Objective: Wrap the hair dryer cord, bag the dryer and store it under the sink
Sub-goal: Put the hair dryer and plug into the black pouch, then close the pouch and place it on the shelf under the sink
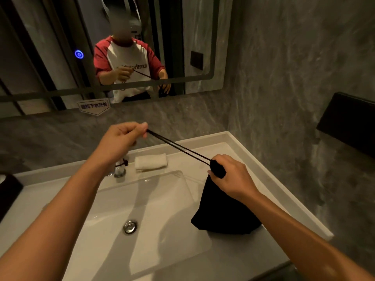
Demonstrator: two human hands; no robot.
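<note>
A black drawstring bag (223,211) stands bulging on the right of the white countertop, beside the basin. Its neck is gathered tight inside my right hand (231,175), which grips it from above. Two black drawstrings (178,146) run taut from the neck up and to the left. My left hand (123,138) pinches their ends between thumb and fingers, above the faucet. The hair dryer and its cord are not visible; the bag hides whatever is inside.
The white sink basin (113,201) with a metal drain (130,226) lies below my arms. A chrome faucet (120,169) and folded white towel (151,161) sit behind it. The mirror (50,57) hangs above, a black wall box (349,126) at right, a dark object (8,195) at left.
</note>
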